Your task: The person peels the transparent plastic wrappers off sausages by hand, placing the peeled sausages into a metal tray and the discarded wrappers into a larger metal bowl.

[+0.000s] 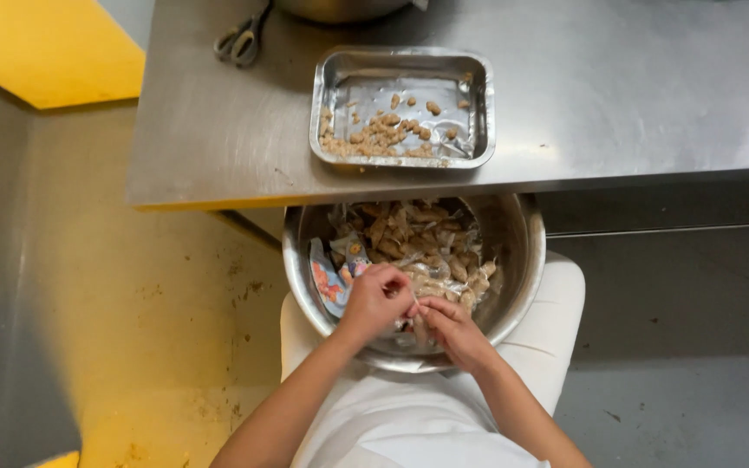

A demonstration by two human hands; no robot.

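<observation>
left hand (pixel 376 299) + right hand (pixel 451 325): both pinch one small wrapped piece (pixel 418 322) | over steel bowl (pixel 517 260) (on lap) | tray (pixel 402 61) on table (pixel 635 95)

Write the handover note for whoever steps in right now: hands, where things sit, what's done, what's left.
Left hand and right hand meet over the steel bowl on the lap, pinching one small wrapped piece between the fingertips.
Done: some unwrapped pieces lie in the metal tray on the steel table.
Left: the bowl holds many wrapped pieces.
Scissors lie at the table's far edge.
</observation>
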